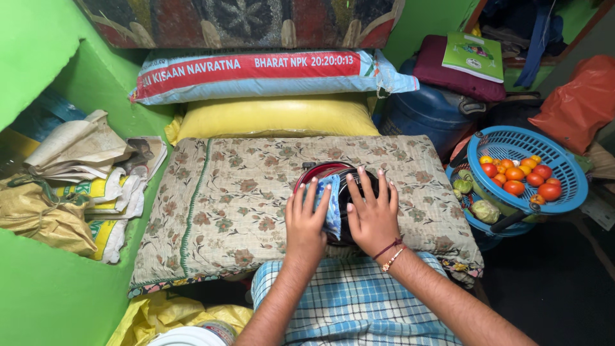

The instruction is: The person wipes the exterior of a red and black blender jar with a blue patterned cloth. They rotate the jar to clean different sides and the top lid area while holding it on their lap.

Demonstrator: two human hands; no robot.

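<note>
Two hands on one item: a dark round helmet (349,192) with a red rim, lying on a floral quilted cushion (218,205) directly ahead of the person's checked lap; left hand (306,221) pressing a blue cloth (332,205) against the helmet's left side, fingers (312,195) extended and close together, flat rather than curled; right hand (373,214) spread open on the top, fingers splayed, steadying; both hands equally near; blue basket of tomatoes (520,176) well apart, to the right; stacked sacks (256,77) behind.
</note>
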